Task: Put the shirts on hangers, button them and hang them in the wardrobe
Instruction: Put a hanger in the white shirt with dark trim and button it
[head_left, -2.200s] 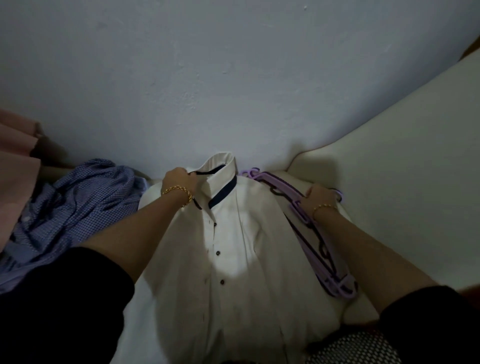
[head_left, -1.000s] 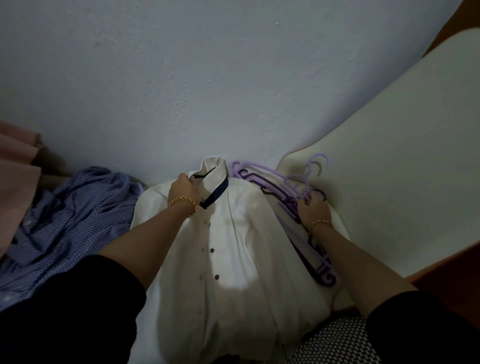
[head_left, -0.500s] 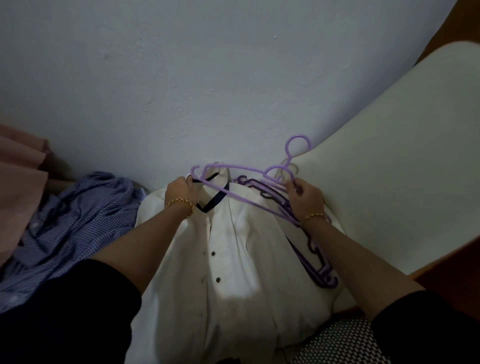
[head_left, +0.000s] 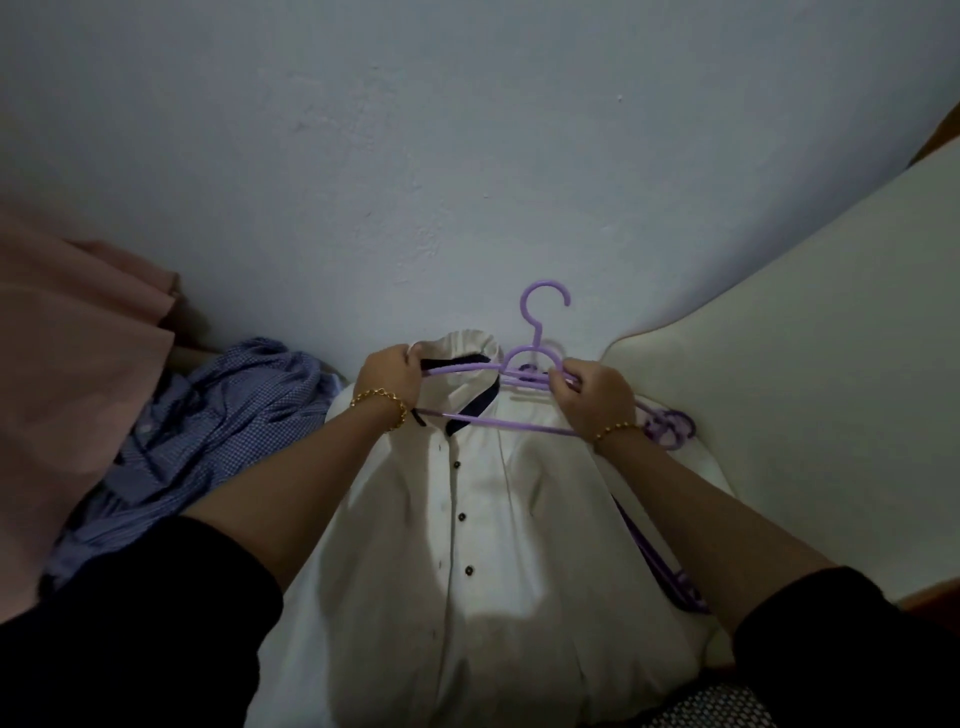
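Note:
A white shirt (head_left: 467, 545) with dark buttons and a navy-lined collar lies face up in front of me, collar toward the wall. A purple hanger (head_left: 535, 358) sits across the collar with its hook pointing up at the wall. My left hand (head_left: 389, 379) grips the shirt's left collar edge together with the hanger's left arm. My right hand (head_left: 592, 395) holds the hanger's right shoulder. Whether the hanger's left end is inside the shirt cannot be told.
A crumpled blue checked shirt (head_left: 218, 431) lies to the left, with a pink fabric (head_left: 72, 389) beyond it. More purple hangers (head_left: 665, 426) lie along the white shirt's right side. A cream cushion (head_left: 810, 389) rises at the right, and the pale wall (head_left: 467, 156) is close behind.
My right hand lifted one purple hanger off the pile at the right and carried it left over the collar. My left hand stayed at the collar and now also holds the hanger's left arm.

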